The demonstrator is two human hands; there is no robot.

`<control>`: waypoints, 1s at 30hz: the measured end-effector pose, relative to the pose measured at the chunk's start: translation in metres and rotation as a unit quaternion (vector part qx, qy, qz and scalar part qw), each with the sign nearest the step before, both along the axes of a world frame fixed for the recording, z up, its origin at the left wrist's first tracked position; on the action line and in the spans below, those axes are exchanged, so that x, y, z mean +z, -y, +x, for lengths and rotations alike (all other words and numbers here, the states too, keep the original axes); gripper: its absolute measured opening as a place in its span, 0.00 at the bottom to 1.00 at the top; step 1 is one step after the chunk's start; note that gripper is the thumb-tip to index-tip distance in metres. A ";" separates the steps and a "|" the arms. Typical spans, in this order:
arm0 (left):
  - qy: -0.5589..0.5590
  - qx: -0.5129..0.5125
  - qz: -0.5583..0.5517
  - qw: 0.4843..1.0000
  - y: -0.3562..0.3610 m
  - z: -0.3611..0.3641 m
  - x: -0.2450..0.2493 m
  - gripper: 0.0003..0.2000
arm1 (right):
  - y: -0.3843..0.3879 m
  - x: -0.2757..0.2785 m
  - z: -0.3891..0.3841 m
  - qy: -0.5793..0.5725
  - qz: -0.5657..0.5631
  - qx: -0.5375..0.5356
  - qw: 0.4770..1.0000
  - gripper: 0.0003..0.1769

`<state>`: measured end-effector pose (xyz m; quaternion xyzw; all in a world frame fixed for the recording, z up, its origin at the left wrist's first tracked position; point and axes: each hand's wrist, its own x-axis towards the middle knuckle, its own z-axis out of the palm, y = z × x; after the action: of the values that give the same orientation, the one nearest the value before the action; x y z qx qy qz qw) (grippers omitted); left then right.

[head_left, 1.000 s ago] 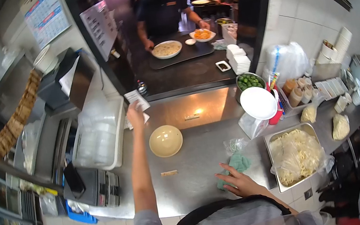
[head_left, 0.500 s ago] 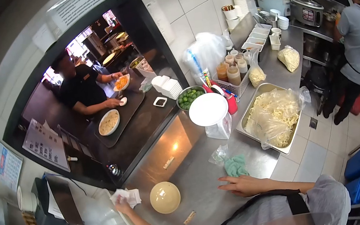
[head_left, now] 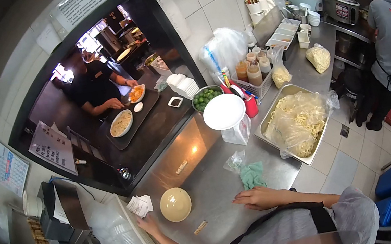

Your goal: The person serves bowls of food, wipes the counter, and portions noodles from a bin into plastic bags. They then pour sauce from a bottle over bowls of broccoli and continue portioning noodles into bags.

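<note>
Steel counter (head_left: 215, 179) fills the middle; cream bowl (head_left: 175, 204) on it, to the R of L hand (head_left: 148, 225). Green cloth (head_left: 252, 176) just beyond R hand (head_left: 259, 198), whose fingers lie loosely extended. White paper slips (head_left: 140, 205), fanned out, right at L hand's tips! Touching? Can't tell; ditto whether that grip's wide or narrow.

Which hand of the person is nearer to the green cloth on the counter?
Right. The right hand is close to the green cloth, on its near side; the left hand is farther off, left of the bowl, by the white papers.
</note>
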<state>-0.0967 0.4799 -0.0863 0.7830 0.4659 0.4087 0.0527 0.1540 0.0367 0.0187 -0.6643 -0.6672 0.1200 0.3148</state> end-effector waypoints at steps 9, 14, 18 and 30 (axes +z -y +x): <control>0.293 -0.104 -0.359 0.880 0.313 0.078 0.092 0.08 | -0.002 0.002 0.023 -0.059 -0.068 0.193 0.977 0.19; 0.276 -0.284 -0.347 0.850 0.389 0.163 0.153 0.16 | 0.034 0.005 0.061 -0.003 -0.057 0.266 0.962 0.19; 0.278 -0.599 -0.345 0.666 0.450 0.245 0.234 0.11 | 0.070 -0.017 0.102 -0.040 -0.063 0.262 0.962 0.20; 0.386 -0.734 -0.557 -0.042 0.590 0.330 0.353 0.38 | 0.105 0.027 0.158 0.014 -0.048 0.408 0.912 0.30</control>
<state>0.2335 -0.1098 0.2668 -0.1223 0.3870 0.0134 -0.9138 0.3118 -0.0687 0.0457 -0.3504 -0.8779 0.2602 0.1970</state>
